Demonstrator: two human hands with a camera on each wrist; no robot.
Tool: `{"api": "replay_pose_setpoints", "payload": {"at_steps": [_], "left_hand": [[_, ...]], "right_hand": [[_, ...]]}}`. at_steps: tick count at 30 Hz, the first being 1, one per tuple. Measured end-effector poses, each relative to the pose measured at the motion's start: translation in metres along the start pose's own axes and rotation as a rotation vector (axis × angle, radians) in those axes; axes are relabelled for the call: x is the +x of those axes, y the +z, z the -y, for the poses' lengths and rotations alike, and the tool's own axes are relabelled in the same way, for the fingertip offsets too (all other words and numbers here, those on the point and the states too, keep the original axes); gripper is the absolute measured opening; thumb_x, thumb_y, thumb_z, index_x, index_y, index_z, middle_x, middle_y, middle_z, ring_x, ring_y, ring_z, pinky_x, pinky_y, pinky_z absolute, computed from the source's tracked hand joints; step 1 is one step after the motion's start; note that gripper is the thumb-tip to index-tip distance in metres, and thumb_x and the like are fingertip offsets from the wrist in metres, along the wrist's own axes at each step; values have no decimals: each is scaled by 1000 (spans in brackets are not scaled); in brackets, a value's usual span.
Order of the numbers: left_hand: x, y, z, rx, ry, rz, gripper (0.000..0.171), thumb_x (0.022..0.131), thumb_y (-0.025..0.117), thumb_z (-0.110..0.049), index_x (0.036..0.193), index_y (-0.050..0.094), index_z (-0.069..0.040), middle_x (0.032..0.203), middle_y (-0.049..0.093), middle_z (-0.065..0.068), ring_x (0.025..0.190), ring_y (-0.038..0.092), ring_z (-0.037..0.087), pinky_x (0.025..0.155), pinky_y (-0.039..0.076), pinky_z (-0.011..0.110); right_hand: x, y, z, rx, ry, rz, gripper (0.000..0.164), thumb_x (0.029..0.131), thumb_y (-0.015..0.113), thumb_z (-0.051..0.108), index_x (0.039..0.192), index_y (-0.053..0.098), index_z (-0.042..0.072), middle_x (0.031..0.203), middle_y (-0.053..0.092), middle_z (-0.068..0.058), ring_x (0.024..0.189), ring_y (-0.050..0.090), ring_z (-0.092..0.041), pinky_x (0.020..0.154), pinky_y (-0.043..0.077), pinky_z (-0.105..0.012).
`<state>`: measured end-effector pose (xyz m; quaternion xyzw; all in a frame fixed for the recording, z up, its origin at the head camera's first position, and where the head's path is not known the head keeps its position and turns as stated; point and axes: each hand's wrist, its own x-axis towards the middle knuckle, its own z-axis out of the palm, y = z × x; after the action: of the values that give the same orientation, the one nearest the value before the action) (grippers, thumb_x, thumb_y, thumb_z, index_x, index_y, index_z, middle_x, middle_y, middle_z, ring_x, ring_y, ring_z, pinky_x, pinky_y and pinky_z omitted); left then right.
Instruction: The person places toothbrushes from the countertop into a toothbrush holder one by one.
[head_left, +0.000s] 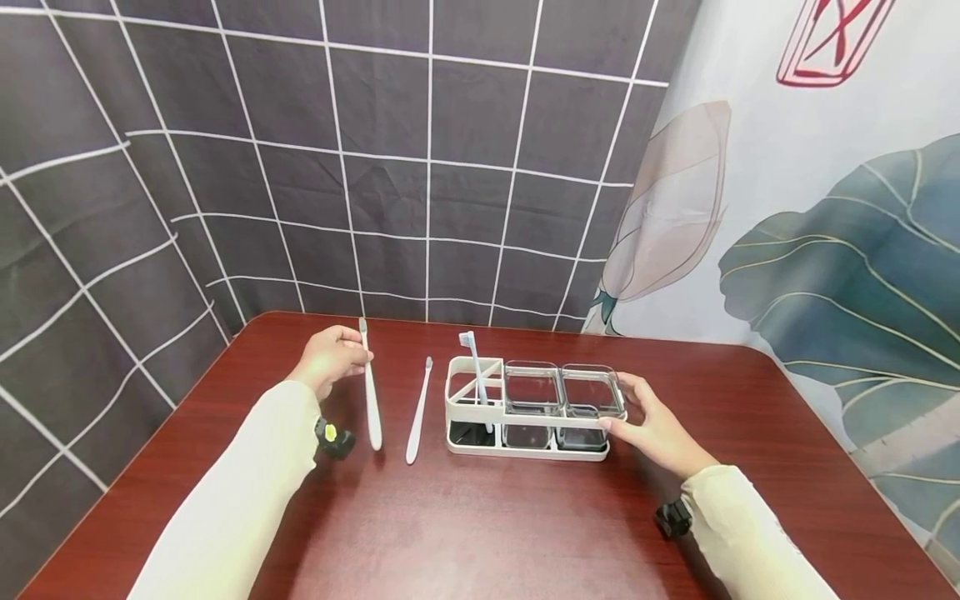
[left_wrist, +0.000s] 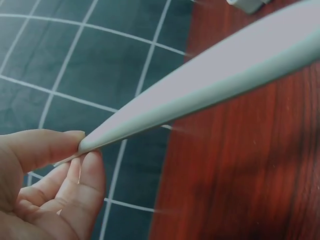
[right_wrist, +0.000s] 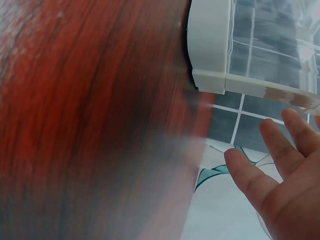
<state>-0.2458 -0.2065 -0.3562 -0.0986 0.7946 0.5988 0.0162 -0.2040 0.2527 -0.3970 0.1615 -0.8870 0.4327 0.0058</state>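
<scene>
My left hand [head_left: 332, 360] pinches a white toothbrush [head_left: 372, 407] between thumb and fingers near its bristle end. The brush stands nearly upright, head up; in the left wrist view its thick handle [left_wrist: 200, 80] runs toward the camera. A second white toothbrush [head_left: 418, 417] lies on the table to the right. Beyond it is a white toothbrush holder [head_left: 525, 452], with a light blue toothbrush [head_left: 477, 367] leaning in its left section. My right hand [head_left: 660, 429] holds the holder's right end, thumb at the front rim; in the right wrist view several fingers [right_wrist: 245, 175] are spread beside it.
Two clear cups [head_left: 532, 387] sit in the holder's middle and right sections. The dark red table [head_left: 450, 525] has its back edge against a grey, white-lined curtain [head_left: 382, 192]. A leaf-patterned white curtain [head_left: 750, 275] hangs at the right.
</scene>
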Motion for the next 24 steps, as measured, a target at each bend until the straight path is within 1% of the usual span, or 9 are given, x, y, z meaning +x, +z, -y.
{"api": "replay_pose_setpoints", "payload": {"at_steps": [4, 7, 12, 16, 20, 24], "left_hand": [[-8, 2, -7, -57, 44, -6, 35, 86, 58, 5, 118, 46, 11, 79, 64, 0, 71, 63, 4, 66, 56, 20], [-14, 6, -12, -90, 83, -10, 38, 86, 59, 5, 121, 46, 13, 78, 64, -3, 70, 62, 2, 67, 55, 19], [-19, 10, -17, -101, 139, -4, 43, 86, 61, 3, 126, 47, 12, 85, 64, 0, 72, 64, 3, 72, 57, 22], [-26, 12, -25, -115, 185, 4, 43, 85, 63, 3, 125, 48, 10, 89, 62, 2, 75, 64, 5, 77, 57, 26], [-35, 17, -36, -171, 227, 10, 42, 84, 63, 5, 122, 48, 10, 86, 61, -1, 74, 63, 4, 74, 56, 23], [-42, 23, -45, -231, 262, 18, 40, 83, 63, 7, 120, 48, 9, 83, 61, -4, 73, 63, 3, 71, 56, 21]], "right_hand": [[0, 0, 0, 6, 4, 4, 71, 87, 71, 20, 142, 30, 3, 143, 41, -26, 129, 43, -43, 100, 41, -58], [0, -1, 1, 6, 8, 6, 72, 87, 71, 20, 143, 29, 3, 143, 40, -26, 130, 42, -44, 101, 40, -59], [0, 0, 3, 0, 14, 8, 72, 87, 71, 20, 143, 29, 3, 144, 40, -26, 131, 41, -44, 101, 39, -59], [0, 1, 3, 2, 19, 10, 72, 88, 71, 20, 143, 29, 4, 144, 39, -26, 132, 39, -44, 102, 38, -59], [-1, 1, 3, 9, 10, 7, 71, 87, 71, 20, 143, 29, 4, 144, 41, -25, 132, 40, -43, 102, 38, -59], [-1, 1, 3, -7, -4, -1, 70, 87, 71, 19, 142, 31, 3, 142, 43, -25, 130, 43, -41, 101, 40, -55]]}}
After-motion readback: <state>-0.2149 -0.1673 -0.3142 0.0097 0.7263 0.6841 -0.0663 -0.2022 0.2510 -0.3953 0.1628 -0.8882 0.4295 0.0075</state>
